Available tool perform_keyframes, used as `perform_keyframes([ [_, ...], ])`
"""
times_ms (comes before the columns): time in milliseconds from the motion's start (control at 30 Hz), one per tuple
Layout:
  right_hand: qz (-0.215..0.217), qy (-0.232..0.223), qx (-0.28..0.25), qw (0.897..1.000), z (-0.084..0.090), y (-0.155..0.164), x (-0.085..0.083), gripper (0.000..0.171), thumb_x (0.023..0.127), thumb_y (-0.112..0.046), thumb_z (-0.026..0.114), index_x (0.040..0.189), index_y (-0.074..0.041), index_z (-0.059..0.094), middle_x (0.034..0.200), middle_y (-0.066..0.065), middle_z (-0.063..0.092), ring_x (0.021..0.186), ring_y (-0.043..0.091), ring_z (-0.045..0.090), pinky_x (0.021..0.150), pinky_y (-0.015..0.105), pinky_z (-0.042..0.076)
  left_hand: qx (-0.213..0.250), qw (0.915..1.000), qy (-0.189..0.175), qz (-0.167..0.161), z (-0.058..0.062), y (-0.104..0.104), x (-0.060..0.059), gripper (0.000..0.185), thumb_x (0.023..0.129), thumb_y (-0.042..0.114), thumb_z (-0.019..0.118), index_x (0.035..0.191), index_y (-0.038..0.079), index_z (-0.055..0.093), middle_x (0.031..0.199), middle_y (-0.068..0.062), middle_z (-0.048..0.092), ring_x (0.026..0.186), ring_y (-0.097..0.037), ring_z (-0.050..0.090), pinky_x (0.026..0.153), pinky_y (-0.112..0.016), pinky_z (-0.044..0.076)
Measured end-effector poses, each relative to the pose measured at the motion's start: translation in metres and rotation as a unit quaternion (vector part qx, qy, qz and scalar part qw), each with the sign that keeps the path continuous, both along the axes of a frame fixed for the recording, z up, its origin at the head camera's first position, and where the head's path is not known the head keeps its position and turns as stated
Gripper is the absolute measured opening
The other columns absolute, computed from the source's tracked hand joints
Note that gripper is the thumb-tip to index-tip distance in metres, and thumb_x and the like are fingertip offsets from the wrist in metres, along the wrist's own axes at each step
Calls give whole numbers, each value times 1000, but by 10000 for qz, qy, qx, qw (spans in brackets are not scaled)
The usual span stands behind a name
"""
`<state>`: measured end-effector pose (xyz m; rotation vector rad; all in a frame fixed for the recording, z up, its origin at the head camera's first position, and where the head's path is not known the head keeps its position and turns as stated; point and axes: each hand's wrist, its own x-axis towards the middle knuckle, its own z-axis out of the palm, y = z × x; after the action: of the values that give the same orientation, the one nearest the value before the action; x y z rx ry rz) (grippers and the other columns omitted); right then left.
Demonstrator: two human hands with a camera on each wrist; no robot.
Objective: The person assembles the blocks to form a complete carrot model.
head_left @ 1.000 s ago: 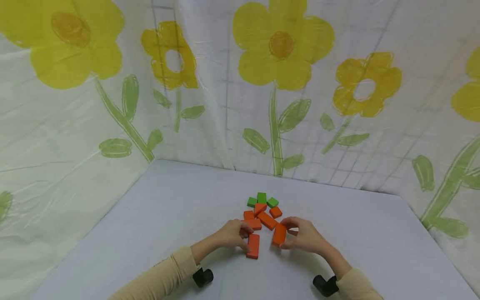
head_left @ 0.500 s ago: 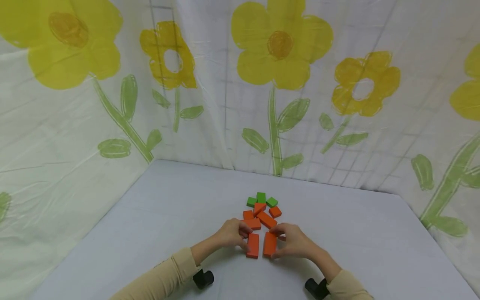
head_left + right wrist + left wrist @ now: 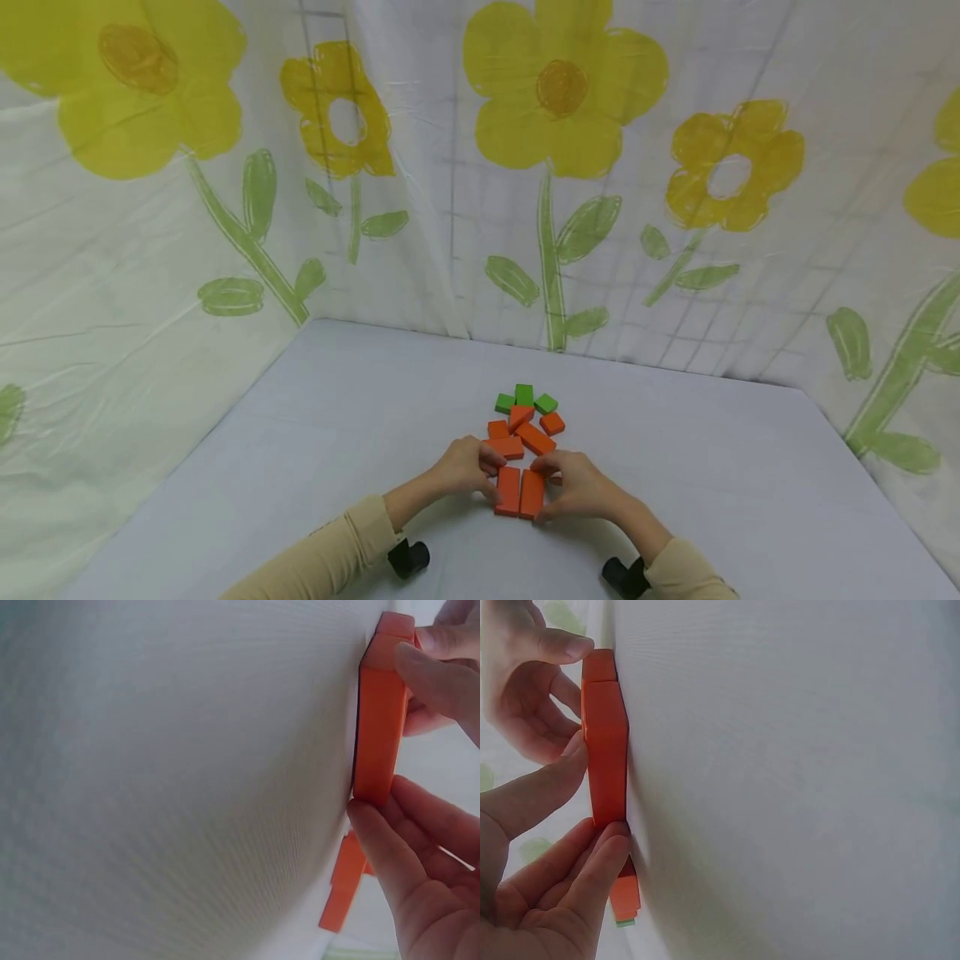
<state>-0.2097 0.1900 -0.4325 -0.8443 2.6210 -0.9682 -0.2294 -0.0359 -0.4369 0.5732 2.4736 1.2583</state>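
Observation:
Two long orange-red blocks lie side by side on the white table, almost touching in the head view. My left hand [image 3: 467,468] pinches the left block [image 3: 507,492] by its two ends, thumb near and fingers far. My right hand [image 3: 579,487] grips the right block [image 3: 532,495] the same way. The left wrist view shows the left block's side face [image 3: 607,757] between thumb and fingertips; in the right wrist view the right block's side face [image 3: 377,735] is held likewise.
Just beyond the hands lie two oblong orange blocks, a flat one [image 3: 507,447] and a slanted one [image 3: 536,439]. Farther back are an orange triangle [image 3: 521,416], small orange blocks [image 3: 552,423] and several green blocks [image 3: 524,394]. A flower-painted white curtain [image 3: 420,250] stands behind the table.
My right hand has slid its block leftward and slightly nearer, turning it parallel to the left block and closing the gap between them. The left hand has stayed in place on its block.

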Motion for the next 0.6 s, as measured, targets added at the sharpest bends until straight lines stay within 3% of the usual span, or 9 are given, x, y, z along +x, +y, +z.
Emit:
perform_keyframes([
  [500,99,-138,11,9999,3,0,-1,58,70,-17,88,117,6,62,113,14,64,105,32,59,87,41,53,34,10000,-61,52,4,0,2,37,67,-2,86,101,-4,72,90,-6,71,82,-16,63,77,-30,55],
  [600,-69,-183,-46,9998,7,4,-3,58,73,-17,85,120,7,60,117,16,63,107,34,60,88,43,53,45,10000,-67,43,4,0,3,37,67,-2,86,102,-4,72,91,-6,70,83,-16,63,77,-30,55],
])
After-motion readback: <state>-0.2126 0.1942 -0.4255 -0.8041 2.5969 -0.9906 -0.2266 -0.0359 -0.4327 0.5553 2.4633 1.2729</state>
